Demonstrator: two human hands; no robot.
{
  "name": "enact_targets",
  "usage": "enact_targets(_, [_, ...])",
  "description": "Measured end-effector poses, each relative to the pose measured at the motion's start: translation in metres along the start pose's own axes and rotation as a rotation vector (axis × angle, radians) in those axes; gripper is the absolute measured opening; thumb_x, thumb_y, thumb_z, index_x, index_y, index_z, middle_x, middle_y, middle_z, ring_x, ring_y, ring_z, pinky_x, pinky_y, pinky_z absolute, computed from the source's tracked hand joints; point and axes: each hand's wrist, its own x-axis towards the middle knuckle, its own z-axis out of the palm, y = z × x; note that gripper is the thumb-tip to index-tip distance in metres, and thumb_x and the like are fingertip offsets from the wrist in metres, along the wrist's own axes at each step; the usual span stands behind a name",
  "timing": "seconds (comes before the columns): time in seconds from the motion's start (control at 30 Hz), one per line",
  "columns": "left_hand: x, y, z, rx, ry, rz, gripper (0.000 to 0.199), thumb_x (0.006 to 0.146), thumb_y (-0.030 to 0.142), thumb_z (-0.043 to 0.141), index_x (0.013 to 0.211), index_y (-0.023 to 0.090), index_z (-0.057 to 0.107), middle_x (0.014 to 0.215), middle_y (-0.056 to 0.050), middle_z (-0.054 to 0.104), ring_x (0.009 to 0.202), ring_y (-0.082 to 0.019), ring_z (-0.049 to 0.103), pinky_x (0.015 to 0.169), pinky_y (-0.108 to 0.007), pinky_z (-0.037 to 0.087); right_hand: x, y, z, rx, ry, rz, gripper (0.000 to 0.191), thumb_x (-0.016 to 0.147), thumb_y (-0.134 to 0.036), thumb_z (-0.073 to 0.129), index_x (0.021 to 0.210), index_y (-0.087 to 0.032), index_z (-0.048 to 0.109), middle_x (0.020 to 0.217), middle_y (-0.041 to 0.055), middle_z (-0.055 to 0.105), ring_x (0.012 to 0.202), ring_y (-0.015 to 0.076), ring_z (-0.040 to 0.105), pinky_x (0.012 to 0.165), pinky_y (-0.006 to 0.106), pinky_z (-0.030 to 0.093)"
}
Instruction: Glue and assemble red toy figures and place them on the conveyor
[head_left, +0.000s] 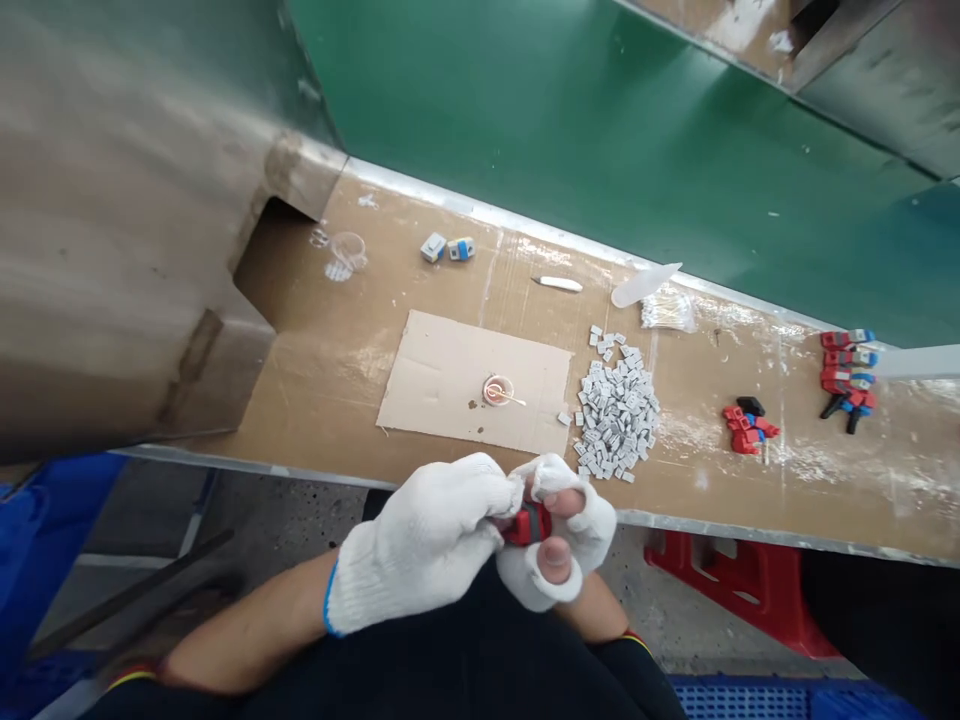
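Both my hands wear white knit gloves and meet in front of my body, below the table's front edge. My right hand (559, 530), with its thumb and a finger poking out of the glove, holds a small red and grey part (529, 523). My left hand (431, 530) pinches at the left side of that same part. On the table above them, a small round cup (497, 390) with reddish liquid and a thin stick in it rests on a cardboard sheet (442, 370). A pile of small grey pieces (616, 415) lies right of the sheet.
Along the table (697, 480) lie a white pen-like tool (559, 284), cotton swabs (667, 308), two blue-white blocks (448, 248) and red-blue assemblies (847, 375). A metal housing (135, 250) stands at the left. Beyond runs a green surface (600, 150). A red stool (742, 590) is below right.
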Motion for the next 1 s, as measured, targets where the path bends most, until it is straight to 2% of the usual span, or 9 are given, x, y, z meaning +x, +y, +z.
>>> enact_targets(0.03, [-0.003, -0.004, 0.001, -0.086, 0.04, -0.019, 0.015, 0.105, 0.013, 0.068, 0.116, 0.023, 0.066, 0.104, -0.003, 0.075, 0.083, -0.017, 0.074, 0.074, -0.027, 0.06, 0.007, -0.004, 0.006, 0.072, 0.054, 0.02, 0.02, 0.12, -0.046, 0.042, 0.125, -0.031, 0.054, 0.088, -0.0026, 0.047, 0.058, 0.0194, 0.051, 0.045, 0.035, 0.05])
enact_targets(0.1, [-0.009, -0.014, 0.007, -0.254, 0.06, -0.067, 0.052, 0.108, 0.038, 0.08, 0.153, 0.021, 0.06, 0.134, -0.013, 0.078, 0.107, -0.026, 0.083, 0.091, -0.036, 0.07, 0.024, -0.012, 0.019, 0.19, 0.155, -0.006, 0.021, 0.121, -0.039, 0.04, 0.126, -0.028, 0.058, 0.088, -0.002, 0.049, 0.059, 0.0192, 0.05, 0.046, 0.035, 0.051])
enact_targets(0.17, [-0.015, -0.024, 0.015, -0.407, 0.051, -0.125, 0.071, 0.113, 0.056, 0.076, 0.171, 0.023, 0.052, 0.148, -0.017, 0.077, 0.124, -0.033, 0.084, 0.108, -0.046, 0.072, 0.042, -0.017, 0.029, 0.151, 0.106, -0.124, 0.019, 0.12, -0.036, 0.045, 0.127, -0.027, 0.06, 0.088, -0.0009, 0.053, 0.064, 0.0206, 0.054, 0.052, 0.038, 0.056])
enact_targets(0.27, [-0.015, -0.032, 0.024, -0.646, 0.224, -0.267, 0.056, 0.114, 0.067, 0.074, 0.153, 0.027, 0.073, 0.141, -0.012, 0.083, 0.129, -0.033, 0.084, 0.117, -0.044, 0.07, 0.066, -0.018, 0.031, -0.074, -0.105, -0.308, 0.014, 0.115, -0.033, 0.058, 0.126, -0.025, 0.062, 0.092, 0.0022, 0.061, 0.076, 0.0243, 0.063, 0.07, 0.046, 0.066])
enact_targets(0.43, [0.009, -0.042, -0.008, -1.069, 0.47, -0.353, 0.053, 0.094, 0.066, 0.101, 0.124, 0.028, 0.08, 0.105, -0.003, 0.087, 0.082, -0.02, 0.084, 0.084, -0.033, 0.076, 0.107, 0.008, -0.01, -0.276, -0.318, -0.327, 0.023, 0.114, -0.035, 0.061, 0.135, -0.026, 0.062, 0.106, 0.0052, 0.067, 0.095, 0.0266, 0.072, 0.088, 0.048, 0.067])
enact_targets(0.57, [0.043, -0.068, -0.053, -0.996, 0.671, -0.312, 0.054, 0.087, 0.061, 0.11, 0.117, 0.031, 0.077, 0.101, -0.001, 0.089, 0.072, -0.014, 0.079, 0.071, -0.024, 0.071, 0.126, 0.046, -0.058, -0.481, -0.49, -0.241, 0.019, 0.112, -0.026, 0.067, 0.131, -0.029, 0.066, 0.11, 0.0059, 0.077, 0.099, 0.0271, 0.077, 0.086, 0.045, 0.065])
enact_targets(0.67, [0.07, -0.092, -0.065, -0.899, 0.589, -0.353, 0.053, 0.084, 0.048, 0.112, 0.115, 0.027, 0.075, 0.106, -0.004, 0.089, 0.073, -0.013, 0.076, 0.073, -0.027, 0.071, 0.119, 0.062, -0.071, -0.513, -0.734, -0.212, 0.018, 0.109, -0.03, 0.075, 0.125, -0.026, 0.068, 0.106, 0.0064, 0.079, 0.089, 0.0262, 0.075, 0.079, 0.041, 0.061])
enact_targets(0.8, [0.091, -0.114, -0.054, -0.668, 0.505, -0.435, 0.052, 0.079, 0.029, 0.1, 0.123, 0.021, 0.073, 0.114, -0.008, 0.088, 0.081, -0.017, 0.082, 0.08, -0.036, 0.076, 0.107, 0.064, -0.058, -0.474, -0.86, -0.212, 0.014, 0.107, -0.013, 0.069, 0.104, -0.026, 0.065, 0.091, 0.0014, 0.074, 0.08, 0.0212, 0.066, 0.075, 0.034, 0.051])
enact_targets(1.0, [0.081, -0.133, -0.042, -0.472, 0.452, -0.43, 0.054, 0.074, 0.035, 0.101, 0.12, 0.02, 0.077, 0.111, -0.008, 0.087, 0.091, -0.025, 0.086, 0.084, -0.041, 0.077, 0.132, 0.064, -0.027, -0.448, -0.947, -0.347, 0.031, 0.109, -0.001, 0.055, 0.096, -0.027, 0.065, 0.08, -0.003, 0.064, 0.074, 0.0202, 0.048, 0.072, 0.035, 0.038])
